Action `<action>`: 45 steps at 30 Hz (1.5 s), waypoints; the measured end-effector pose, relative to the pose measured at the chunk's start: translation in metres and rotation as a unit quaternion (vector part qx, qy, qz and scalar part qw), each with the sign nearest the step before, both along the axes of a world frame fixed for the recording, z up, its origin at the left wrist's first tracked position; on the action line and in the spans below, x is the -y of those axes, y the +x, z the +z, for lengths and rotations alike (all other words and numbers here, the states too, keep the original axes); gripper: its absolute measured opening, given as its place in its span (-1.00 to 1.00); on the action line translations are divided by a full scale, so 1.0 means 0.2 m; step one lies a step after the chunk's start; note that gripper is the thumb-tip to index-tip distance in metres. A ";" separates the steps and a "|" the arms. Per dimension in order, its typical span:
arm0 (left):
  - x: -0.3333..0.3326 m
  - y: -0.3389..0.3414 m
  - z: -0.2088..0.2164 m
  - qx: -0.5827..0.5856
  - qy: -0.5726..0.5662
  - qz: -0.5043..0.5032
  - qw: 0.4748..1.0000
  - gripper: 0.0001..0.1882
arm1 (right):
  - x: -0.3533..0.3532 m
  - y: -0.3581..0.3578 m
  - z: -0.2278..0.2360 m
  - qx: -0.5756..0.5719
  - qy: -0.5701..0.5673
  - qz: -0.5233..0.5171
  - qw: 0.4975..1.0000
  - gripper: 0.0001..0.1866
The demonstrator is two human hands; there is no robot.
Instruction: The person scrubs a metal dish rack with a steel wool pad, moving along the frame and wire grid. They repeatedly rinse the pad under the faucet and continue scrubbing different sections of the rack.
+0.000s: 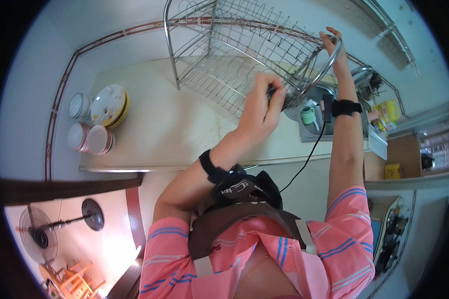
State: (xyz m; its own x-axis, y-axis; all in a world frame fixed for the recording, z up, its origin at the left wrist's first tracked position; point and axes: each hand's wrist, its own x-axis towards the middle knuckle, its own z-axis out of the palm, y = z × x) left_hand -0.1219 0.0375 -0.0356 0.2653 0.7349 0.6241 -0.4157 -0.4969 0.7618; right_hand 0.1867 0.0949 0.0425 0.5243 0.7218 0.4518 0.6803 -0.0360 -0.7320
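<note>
A two-tier metal wire dish rack [234, 45] stands on the pale countertop [149, 114], angled toward the right. My right hand [336, 47] reaches to the far upper corner of its right end, fingers curled around the curved tube. Closer to me, my left hand [264, 102] is closed on a dark grey, stringy scouring pad [290, 97], which is against the lower part of that same end. The hand partly covers the pad and is slightly blurred.
Stacked plates [109, 103] and bowls [80, 105] sit at the counter's left. At right is a sink [312, 130] with a green cup [308, 115] inside. A black cable [309, 157] hangs from my right wrist. A wall rack [391, 32] is at upper right.
</note>
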 end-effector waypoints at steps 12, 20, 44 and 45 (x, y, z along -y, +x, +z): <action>-0.62 -0.13 -0.15 0.009 -0.211 -0.021 0.977 -0.62 | 0.59 -0.53 -0.13 -0.061 0.055 0.021 0.996 -0.70; -0.75 -0.07 -0.07 0.120 -0.342 -0.249 0.898 -0.55 | 0.63 -0.54 -0.15 0.078 0.011 -0.135 0.988 -0.83; -0.35 -0.04 -0.31 0.013 -0.255 -0.221 0.941 -0.30 | 0.92 -0.74 -0.58 -0.140 0.003 -0.141 0.980 -0.43; -0.32 -0.02 -0.33 -0.004 -0.274 -0.250 0.929 -0.25 | 0.93 -0.80 -0.59 -0.157 -0.001 -0.115 0.981 -0.43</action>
